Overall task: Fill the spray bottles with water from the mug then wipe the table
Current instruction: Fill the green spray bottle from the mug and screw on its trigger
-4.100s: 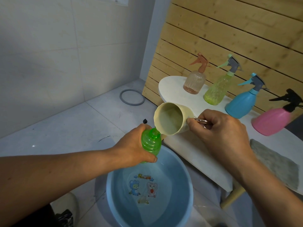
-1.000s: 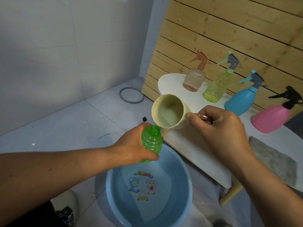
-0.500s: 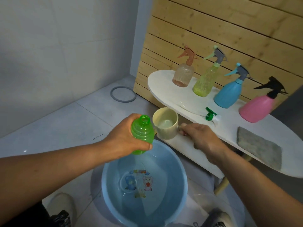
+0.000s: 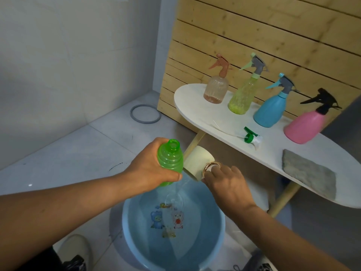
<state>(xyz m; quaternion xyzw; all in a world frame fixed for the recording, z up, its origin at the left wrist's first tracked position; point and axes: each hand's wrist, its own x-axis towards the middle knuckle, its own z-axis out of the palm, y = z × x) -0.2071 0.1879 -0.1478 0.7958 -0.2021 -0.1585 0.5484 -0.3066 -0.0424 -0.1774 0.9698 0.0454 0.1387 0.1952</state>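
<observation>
My left hand (image 4: 150,169) grips an open green ribbed bottle (image 4: 171,159) with no cap, held upright above the blue basin (image 4: 214,227). My right hand (image 4: 226,182) holds the cream mug (image 4: 197,162) by its metal handle, tipped mouth-down beside the bottle. Water streams from the mug into the basin. The bottle's green and white spray head (image 4: 251,137) lies on the white table (image 4: 195,106).
Four capped spray bottles stand along the table's back: brownish (image 4: 215,89), yellow-green (image 4: 242,96), blue (image 4: 270,110), pink (image 4: 304,126). A grey cloth (image 4: 306,171) lies on the table's right end. A grey ring (image 4: 145,114) lies on the floor tiles.
The mug left the bottle's mouth, dropped lower and turned over; water now pours from it into the basin. My left hand kept hold of the green bottle.
</observation>
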